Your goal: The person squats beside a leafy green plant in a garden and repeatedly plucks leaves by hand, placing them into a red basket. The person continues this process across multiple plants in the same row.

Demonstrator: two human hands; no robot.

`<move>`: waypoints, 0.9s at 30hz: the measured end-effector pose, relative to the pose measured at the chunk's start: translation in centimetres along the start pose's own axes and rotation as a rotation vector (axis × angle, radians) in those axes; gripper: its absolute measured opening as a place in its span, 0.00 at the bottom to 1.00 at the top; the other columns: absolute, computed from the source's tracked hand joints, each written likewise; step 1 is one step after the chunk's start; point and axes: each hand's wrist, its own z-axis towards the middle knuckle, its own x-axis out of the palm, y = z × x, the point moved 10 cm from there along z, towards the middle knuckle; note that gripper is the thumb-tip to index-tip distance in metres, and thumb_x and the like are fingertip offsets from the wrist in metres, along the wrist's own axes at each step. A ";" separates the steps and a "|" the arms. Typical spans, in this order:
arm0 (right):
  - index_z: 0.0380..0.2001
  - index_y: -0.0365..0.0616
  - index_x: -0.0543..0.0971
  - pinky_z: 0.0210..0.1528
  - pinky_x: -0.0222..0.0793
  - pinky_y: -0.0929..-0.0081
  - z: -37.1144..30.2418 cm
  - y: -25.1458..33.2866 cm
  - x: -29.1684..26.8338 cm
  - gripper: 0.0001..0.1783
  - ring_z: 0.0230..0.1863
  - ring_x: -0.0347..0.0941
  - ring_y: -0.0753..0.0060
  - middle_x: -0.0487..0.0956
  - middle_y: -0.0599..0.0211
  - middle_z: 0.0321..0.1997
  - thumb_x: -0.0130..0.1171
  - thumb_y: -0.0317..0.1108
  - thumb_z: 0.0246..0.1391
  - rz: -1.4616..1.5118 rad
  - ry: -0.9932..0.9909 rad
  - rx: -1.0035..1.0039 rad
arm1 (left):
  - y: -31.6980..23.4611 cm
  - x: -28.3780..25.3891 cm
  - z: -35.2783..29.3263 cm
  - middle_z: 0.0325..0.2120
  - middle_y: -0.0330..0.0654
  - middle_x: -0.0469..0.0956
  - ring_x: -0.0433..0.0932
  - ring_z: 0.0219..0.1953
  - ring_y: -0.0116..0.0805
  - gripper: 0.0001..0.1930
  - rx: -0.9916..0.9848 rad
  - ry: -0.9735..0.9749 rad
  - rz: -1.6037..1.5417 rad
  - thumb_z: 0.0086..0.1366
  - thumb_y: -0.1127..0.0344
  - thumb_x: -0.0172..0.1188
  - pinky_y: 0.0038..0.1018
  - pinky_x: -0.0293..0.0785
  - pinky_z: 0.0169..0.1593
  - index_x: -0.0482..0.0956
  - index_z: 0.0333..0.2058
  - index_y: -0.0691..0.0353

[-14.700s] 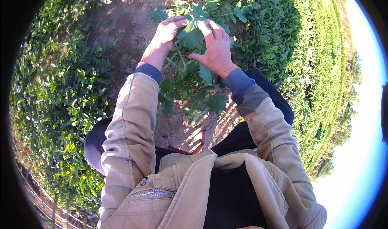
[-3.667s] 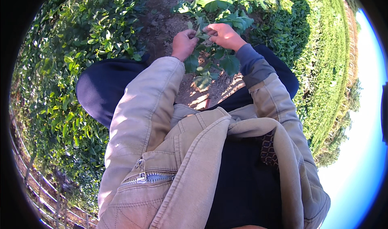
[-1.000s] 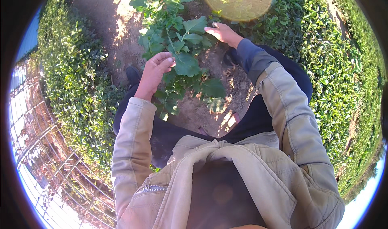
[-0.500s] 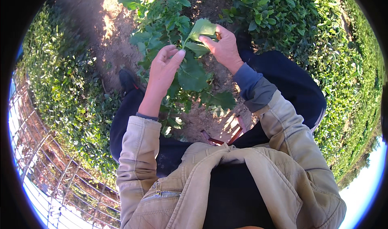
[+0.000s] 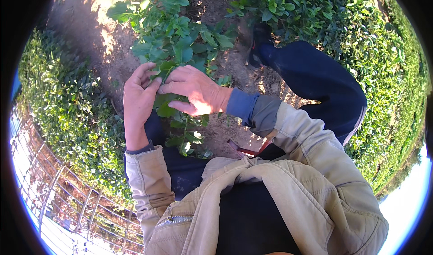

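A leafy green plant [image 5: 180,45] with broad, lobed leaves grows from the soil between my legs. My left hand [image 5: 139,95] is beside it, fingers bent toward the thumb in a pinch on a green leaf [image 5: 167,69]. Close against it, my right hand [image 5: 196,90] reaches across from the right, its bent fingertips touching the leaf near my left thumb. The right thumb stands apart from those fingers, with no object visible in the gap. My fingers partly hide the leaf and its stalk.
Dense low bushes [image 5: 67,115] line the left side, and more bushes [image 5: 311,11] the right. Bare brown soil [image 5: 85,25] runs between them. A reddish stool-like frame [image 5: 246,150] shows below my lap. Wire fencing [image 5: 58,196] stands at the lower left.
Both hands have moved left and lower. My right hand, earlier holding a leaf blade at the upper right, now meets my left hand, with its thumb apart from its fingers.
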 end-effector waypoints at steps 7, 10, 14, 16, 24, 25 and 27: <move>0.52 0.37 0.82 0.44 0.78 0.73 -6.7 -18.8 -13.1 0.15 0.38 0.81 0.71 0.84 0.62 0.42 0.60 0.26 0.63 -0.159 -0.473 0.501 | -0.8 -0.5 0.3 0.43 0.47 0.86 0.83 0.44 0.32 0.19 0.082 -0.184 0.134 0.65 0.76 0.63 0.29 0.77 0.50 0.81 0.55 0.66; 0.63 0.43 0.75 0.65 0.71 0.59 -10.7 -27.8 -14.1 0.32 0.62 0.75 0.51 0.77 0.53 0.60 0.65 0.34 0.53 -0.417 -0.239 0.847 | -0.4 -2.5 0.2 0.43 0.50 0.86 0.85 0.43 0.38 0.20 0.136 -0.280 0.335 0.64 0.75 0.63 0.31 0.78 0.50 0.81 0.55 0.64; 0.67 0.47 0.73 0.70 0.66 0.57 -10.3 -31.5 -10.9 0.38 0.70 0.68 0.45 0.71 0.49 0.68 0.66 0.34 0.50 -0.549 0.122 0.809 | -0.5 -4.2 0.2 0.44 0.48 0.87 0.84 0.45 0.32 0.20 0.035 -0.242 0.442 0.66 0.76 0.63 0.29 0.78 0.51 0.78 0.57 0.68; 0.66 0.47 0.74 0.71 0.66 0.56 -9.7 -32.3 -9.9 0.37 0.70 0.67 0.45 0.71 0.50 0.69 0.66 0.34 0.49 -0.605 0.231 0.703 | -0.4 -5.0 0.5 0.43 0.49 0.87 0.85 0.44 0.33 0.19 0.044 -0.239 0.498 0.66 0.75 0.63 0.30 0.78 0.50 0.79 0.56 0.68; 0.51 0.40 0.85 0.60 0.74 0.57 -10.3 -32.0 -8.7 0.27 0.56 0.79 0.43 0.84 0.50 0.50 0.71 0.39 0.46 -0.330 0.428 0.693 | -1.3 -5.0 -0.2 0.42 0.51 0.86 0.86 0.41 0.48 0.19 0.105 -0.300 0.707 0.65 0.72 0.63 0.37 0.79 0.47 0.80 0.56 0.58; 0.51 0.40 0.84 0.58 0.75 0.58 -10.5 -31.6 -9.0 0.27 0.53 0.80 0.46 0.85 0.51 0.48 0.71 0.39 0.47 -0.292 0.429 0.750 | -1.1 -5.1 -0.3 0.42 0.52 0.86 0.86 0.42 0.52 0.20 0.095 -0.313 0.739 0.65 0.71 0.63 0.40 0.80 0.47 0.80 0.56 0.56; 0.51 0.41 0.84 0.55 0.76 0.61 -9.9 -29.7 -9.7 0.27 0.48 0.82 0.51 0.86 0.53 0.44 0.71 0.40 0.48 -0.213 0.432 0.853 | -0.6 -5.6 -0.5 0.42 0.52 0.86 0.85 0.43 0.56 0.21 0.083 -0.342 0.798 0.64 0.69 0.64 0.44 0.81 0.47 0.79 0.57 0.52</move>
